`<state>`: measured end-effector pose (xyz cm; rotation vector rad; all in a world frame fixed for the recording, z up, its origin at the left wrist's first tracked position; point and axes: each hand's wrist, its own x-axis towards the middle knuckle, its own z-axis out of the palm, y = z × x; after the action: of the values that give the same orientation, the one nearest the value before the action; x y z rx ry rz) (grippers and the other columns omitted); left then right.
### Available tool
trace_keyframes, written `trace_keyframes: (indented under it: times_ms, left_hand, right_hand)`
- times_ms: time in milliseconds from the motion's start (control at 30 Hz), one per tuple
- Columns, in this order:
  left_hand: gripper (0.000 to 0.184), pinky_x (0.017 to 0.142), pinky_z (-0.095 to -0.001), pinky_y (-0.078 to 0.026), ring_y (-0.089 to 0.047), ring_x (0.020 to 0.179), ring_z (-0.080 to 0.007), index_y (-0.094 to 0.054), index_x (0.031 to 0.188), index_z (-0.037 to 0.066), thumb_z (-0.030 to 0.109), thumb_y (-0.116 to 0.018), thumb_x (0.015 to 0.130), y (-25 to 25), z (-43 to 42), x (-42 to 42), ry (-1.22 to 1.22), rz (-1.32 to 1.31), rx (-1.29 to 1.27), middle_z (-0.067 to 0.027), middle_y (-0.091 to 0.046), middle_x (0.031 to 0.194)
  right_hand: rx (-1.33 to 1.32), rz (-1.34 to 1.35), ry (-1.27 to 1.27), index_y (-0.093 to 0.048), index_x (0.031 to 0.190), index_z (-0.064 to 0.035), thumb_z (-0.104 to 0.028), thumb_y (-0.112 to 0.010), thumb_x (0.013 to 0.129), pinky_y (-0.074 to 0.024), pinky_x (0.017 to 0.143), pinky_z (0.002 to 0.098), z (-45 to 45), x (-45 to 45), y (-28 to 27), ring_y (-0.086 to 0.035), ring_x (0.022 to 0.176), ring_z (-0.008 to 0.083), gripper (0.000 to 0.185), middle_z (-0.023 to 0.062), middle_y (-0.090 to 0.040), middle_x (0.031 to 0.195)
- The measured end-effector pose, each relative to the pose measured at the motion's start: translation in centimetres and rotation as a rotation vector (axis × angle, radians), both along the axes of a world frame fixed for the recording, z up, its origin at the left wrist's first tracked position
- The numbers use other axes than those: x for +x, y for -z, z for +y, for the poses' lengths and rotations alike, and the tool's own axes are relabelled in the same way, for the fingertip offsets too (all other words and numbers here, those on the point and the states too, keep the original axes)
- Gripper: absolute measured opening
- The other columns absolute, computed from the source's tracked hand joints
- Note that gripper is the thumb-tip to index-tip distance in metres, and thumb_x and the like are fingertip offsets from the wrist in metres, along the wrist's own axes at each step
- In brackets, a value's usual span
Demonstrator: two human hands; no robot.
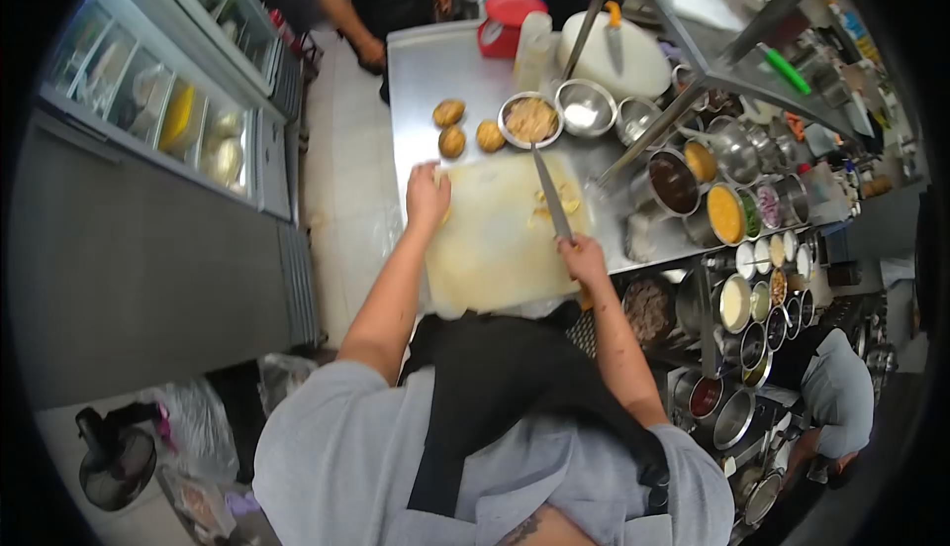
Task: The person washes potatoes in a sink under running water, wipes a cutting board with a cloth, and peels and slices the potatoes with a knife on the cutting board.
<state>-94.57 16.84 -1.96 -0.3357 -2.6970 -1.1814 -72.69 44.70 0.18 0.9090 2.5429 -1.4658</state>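
Note:
My right hand (582, 257) is wrapped round the handle of a long kitchen knife (550, 193). The blade points away from me over the right part of a pale cutting board (495, 249). Small yellowish scraps (566, 198) lie beside the blade. At the board's far left corner, my left hand (427, 193) has its fingers curled closed; what they grip is hidden. Just beyond the board are several browned, rounded pieces (451, 141) that look like potatoes. A metal bowl of pale orange food (530, 120) stands by the knife tip.
Empty metal bowls (586, 108), a red scale (510, 23) and a white board with an orange-handled knife (615, 39) stand farther back. Pots of sauces (725, 214) line the right side under a metal shelf post (653, 132). Other people stand at the back and far right.

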Motion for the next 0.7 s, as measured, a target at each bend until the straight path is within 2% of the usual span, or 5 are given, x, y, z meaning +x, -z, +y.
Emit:
trace_keyframes:
  times_ms: [133, 333, 400, 633, 700]
  left_hand:
    - [0.04, 0.1, -0.0452, -0.049, -0.059, 0.118, -0.0385, -0.062, 0.125, 0.002, 0.02, -0.068, 0.09, -0.4, -0.8, -3.9, -0.019, -0.142, -0.055, -0.021, -0.061, 0.124]
    - [0.049, 0.104, -0.0465, -0.048, -0.055, 0.125, -0.0386, -0.058, 0.133, 0.003, 0.019, -0.068, 0.088, -3.0, 2.9, -7.9, 0.066, -0.277, -0.267, -0.0215, -0.057, 0.132]
    - [0.048, 0.104, -0.0467, -0.049, -0.056, 0.125, -0.0383, -0.058, 0.134, 0.005, 0.014, -0.063, 0.088, -3.4, 4.1, -9.7, 0.056, -0.317, -0.341, -0.0213, -0.058, 0.132]
    - [0.041, 0.102, -0.0464, -0.05, -0.06, 0.122, -0.0387, -0.061, 0.13, 0.007, 0.011, -0.057, 0.09, -2.1, 6.3, -17.5, 0.053, -0.257, -0.353, -0.0212, -0.062, 0.129]
    - [0.041, 0.102, -0.0468, -0.05, -0.061, 0.122, -0.0381, -0.062, 0.13, 0.007, 0.012, -0.057, 0.09, -1.0, 6.9, -19.6, 0.071, -0.261, -0.389, -0.0208, -0.062, 0.13]
  right_hand:
    - [0.282, 0.181, -0.194, -0.072, 0.093, -0.0018, -0.029, -0.065, 0.096, -0.0456, 0.047, 0.0315, 0.2, 1.3, 2.1, -0.056, 0.047, 0.0137, 0.028, 0.0044, -0.059, 0.057]
    - [0.008, 0.141, -0.095, -0.07, 0.107, -0.0051, -0.023, -0.062, 0.099, -0.045, 0.048, 0.0301, -0.9, 2.6, 0.3, -0.053, 0.047, 0.0114, 0.021, 0.0035, -0.07, 0.078]
    - [-0.198, 0.101, -0.031, -0.07, 0.115, -0.0052, -0.021, -0.06, 0.099, -0.0502, 0.057, 0.0325, -1.1, 3.0, -1.4, -0.058, 0.057, 0.0138, 0.025, 0.0049, -0.073, 0.09]
    - [-0.393, 0.04, 0.004, -0.069, 0.115, -0.0032, -0.016, -0.055, 0.103, -0.0429, 0.043, 0.0262, -0.4, 4.5, -3.6, -0.05, 0.046, 0.0075, 0.022, 0.0016, -0.073, 0.095]
    - [-0.379, 0.005, 0.024, -0.07, 0.111, -0.0025, -0.019, -0.058, 0.102, -0.0423, 0.042, 0.028, -0.4, 5.0, -4.2, -0.05, 0.043, 0.009, 0.022, 0.0019, -0.073, 0.086]
